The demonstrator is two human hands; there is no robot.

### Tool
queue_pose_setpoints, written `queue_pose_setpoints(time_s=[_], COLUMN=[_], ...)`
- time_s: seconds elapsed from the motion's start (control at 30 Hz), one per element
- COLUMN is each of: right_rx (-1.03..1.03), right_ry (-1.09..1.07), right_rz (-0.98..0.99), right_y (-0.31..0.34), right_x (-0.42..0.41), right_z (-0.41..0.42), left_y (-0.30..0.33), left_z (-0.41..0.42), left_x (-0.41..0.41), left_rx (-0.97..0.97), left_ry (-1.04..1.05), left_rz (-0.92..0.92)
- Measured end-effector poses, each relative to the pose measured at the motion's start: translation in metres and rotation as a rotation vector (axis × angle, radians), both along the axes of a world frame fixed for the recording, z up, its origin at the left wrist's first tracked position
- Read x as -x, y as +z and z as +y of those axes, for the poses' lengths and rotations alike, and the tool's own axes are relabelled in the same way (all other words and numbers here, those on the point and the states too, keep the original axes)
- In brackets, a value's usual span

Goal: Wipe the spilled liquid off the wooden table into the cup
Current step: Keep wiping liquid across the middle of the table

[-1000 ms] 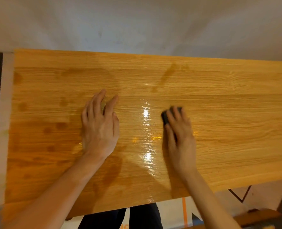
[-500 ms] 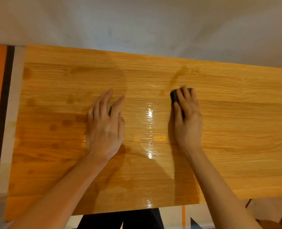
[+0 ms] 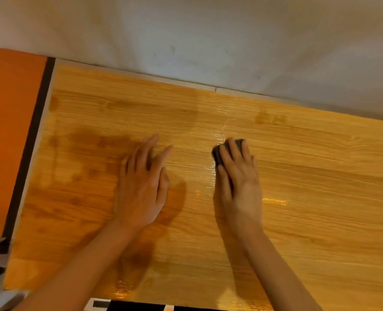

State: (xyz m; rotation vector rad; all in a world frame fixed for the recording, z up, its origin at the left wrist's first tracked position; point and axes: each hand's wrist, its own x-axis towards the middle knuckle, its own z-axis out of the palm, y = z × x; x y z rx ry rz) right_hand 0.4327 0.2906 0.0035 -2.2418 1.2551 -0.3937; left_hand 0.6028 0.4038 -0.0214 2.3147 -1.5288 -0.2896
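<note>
One wooden table (image 3: 309, 198) fills most of the view, butted against one pale wall (image 3: 208, 37) at its far edge, with one orange panel (image 3: 9, 131) along its left side. Two bare hands lie on the tabletop. The left hand (image 3: 141, 189) rests flat, palm down, its fingers straight and slightly spread, holding nothing. The right hand (image 3: 237, 176) lies just beside it to the right, fingers laid forward over one dark wiping pad (image 3: 218, 153) — only the pad's far and left edges show past the fingertips. One glossy wet streak of spilled liquid (image 3: 210, 169) runs between the two hands, touching the pad's left edge; several duller damp patches darken the wood left of the left hand.
</note>
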Motion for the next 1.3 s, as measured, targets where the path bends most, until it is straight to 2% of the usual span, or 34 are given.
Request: queue_pose_setpoints(time_s=[0.1,0.2,0.3,0.37,0.43,0.53,0.67,0.83,0.93,1.0,1.07,1.13,1.23,1.3], right_rx=[-0.021,0.024,0.093,0.076,0.098,0.191,0.095,0.102,0.083,0.062,0.096,0.15,0.146,0.11], right_ry=[0.117,0.173,0.101,0.018,0.004,0.125,0.209,0.025,-0.222,-0.405,-0.484,-0.389,-0.095,0.129], right_rz=[0.035,0.046,0.011,-0.027,-0.005,0.023,-0.061,0.052,0.045,0.009,-0.002,0.009,-0.04,-0.031], right_y=[0.008,0.001,-0.008,-0.012,-0.016,-0.018,-0.019,-0.008,-0.004,-0.006,-0.008,-0.009,-0.015,-0.014], right_x=[0.025,0.0,-0.057,-0.077,-0.073,-0.053,-0.048,0.03,0.083,0.087,0.062,0.021,-0.042,-0.053], right_z=[0.044,0.009,-0.044,-0.052,-0.024,0.027,-0.015,-0.061,-0.087,-0.097,-0.094,-0.078,-0.047,-0.045], left_y=[0.002,0.006,0.008,0.008,0.009,0.009,0.014,0.024,0.019,0.012,0.005,0.003,0.004,0.005], left_z=[-0.001,-0.002,-0.003,-0.003,-0.002,-0.004,-0.006,-0.028,-0.058,-0.072,-0.077,-0.078,-0.076,-0.077], left_x=[0.0,0.0,0.0,0.001,0.001,0.001,0.001,-0.008,-0.022,-0.03,-0.033,-0.033,-0.031,-0.028], left_rx=[-0.05,-0.06,-0.052,-0.057,-0.065,-0.078,-0.047,0.03,0.024,0.019,0.013,0.015,0.027,0.032], left_ry=[0.006,0.024,0.021,0.026,0.04,0.045,0.043,0.065,0.089,0.104,0.112,0.119,0.135,0.146], left_rz=[-0.006,0.017,0.027,0.033,0.036,0.051,0.092,0.107,0.052,0.013,-0.017,-0.034,-0.036,-0.043])
